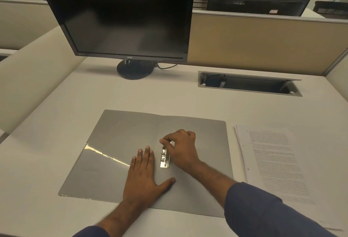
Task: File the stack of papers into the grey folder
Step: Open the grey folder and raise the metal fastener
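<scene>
The grey folder lies open flat on the desk in front of me. A metal clip mechanism sits along its spine. My left hand presses flat on the left flap, fingers spread, just left of the clip. My right hand pinches the top end of the metal clip with its fingertips. The stack of printed, hole-punched papers rests on the desk to the right of the folder, apart from both hands.
A black monitor on a round stand is at the back of the desk. A recessed cable tray is at the back right. Beige partition walls enclose the desk.
</scene>
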A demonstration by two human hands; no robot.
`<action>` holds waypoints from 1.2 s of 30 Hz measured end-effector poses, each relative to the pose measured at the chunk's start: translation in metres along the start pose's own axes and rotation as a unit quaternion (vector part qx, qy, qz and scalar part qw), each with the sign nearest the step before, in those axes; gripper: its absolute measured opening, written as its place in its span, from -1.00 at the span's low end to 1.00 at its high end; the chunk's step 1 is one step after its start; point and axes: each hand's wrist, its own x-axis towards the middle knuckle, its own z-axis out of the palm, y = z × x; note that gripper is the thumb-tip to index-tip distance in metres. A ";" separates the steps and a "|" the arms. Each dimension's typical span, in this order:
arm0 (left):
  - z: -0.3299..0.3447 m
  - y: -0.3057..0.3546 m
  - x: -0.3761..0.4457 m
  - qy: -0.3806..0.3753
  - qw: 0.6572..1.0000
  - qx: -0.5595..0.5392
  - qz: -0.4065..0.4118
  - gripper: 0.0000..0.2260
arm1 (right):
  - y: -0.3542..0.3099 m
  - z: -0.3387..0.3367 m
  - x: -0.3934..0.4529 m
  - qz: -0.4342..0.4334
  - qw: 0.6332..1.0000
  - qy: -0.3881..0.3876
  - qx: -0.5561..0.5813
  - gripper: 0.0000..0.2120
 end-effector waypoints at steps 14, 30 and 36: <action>-0.007 0.002 -0.002 0.012 1.000 -0.020 0.007 0.04 | 0.018 0.001 0.037 0.088 0.995 -0.046 -0.003 -0.72; -0.008 0.003 -0.001 0.001 1.000 -0.006 0.005 0.04 | 0.045 -0.008 0.018 0.087 0.996 0.000 0.007 -0.78; -0.007 0.002 -0.001 0.007 1.000 -0.022 -0.001 0.04 | 0.071 -0.034 -0.013 0.119 0.989 0.078 0.035 -0.81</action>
